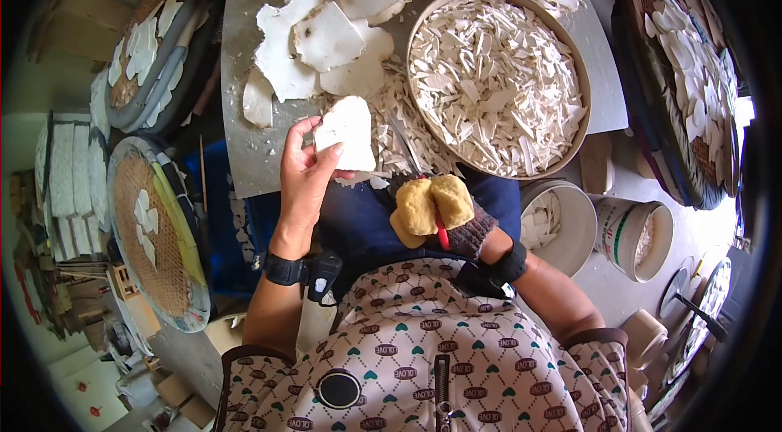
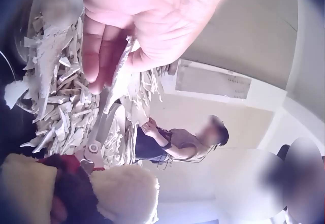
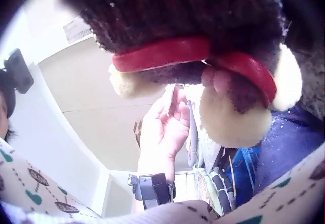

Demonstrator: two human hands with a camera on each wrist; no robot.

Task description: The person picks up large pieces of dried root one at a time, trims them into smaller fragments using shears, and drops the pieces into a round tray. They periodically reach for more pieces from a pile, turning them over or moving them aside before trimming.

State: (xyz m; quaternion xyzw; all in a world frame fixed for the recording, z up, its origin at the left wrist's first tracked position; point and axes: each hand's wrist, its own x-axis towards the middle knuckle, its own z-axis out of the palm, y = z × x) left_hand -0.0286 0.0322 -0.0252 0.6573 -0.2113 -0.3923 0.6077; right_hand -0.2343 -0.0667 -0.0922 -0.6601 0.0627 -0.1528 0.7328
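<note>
My left hand (image 1: 301,175) pinches a flat, off-white slice (image 1: 349,135) with a ragged upper edge, thumb on its face and fingers behind. To its right is my right hand (image 1: 472,234), in a dark knitted glove wrapped with yellow spongy pads (image 1: 450,201). It grips red-handled scissors (image 2: 92,152); their red loops (image 3: 162,52) sit around the gloved fingers in the right wrist view. In the left wrist view, the scissor blades run up close beside the slice's lower edge. Part of the blades is hidden behind the slice there.
A round tray (image 1: 588,98) full of narrow white strips stands on the metal table (image 1: 244,159). Large pale slabs (image 1: 330,37) lie at its back left. On the right are buckets (image 1: 570,249) and a round rack of slices (image 1: 684,65); another woven rack (image 1: 167,261) stands left.
</note>
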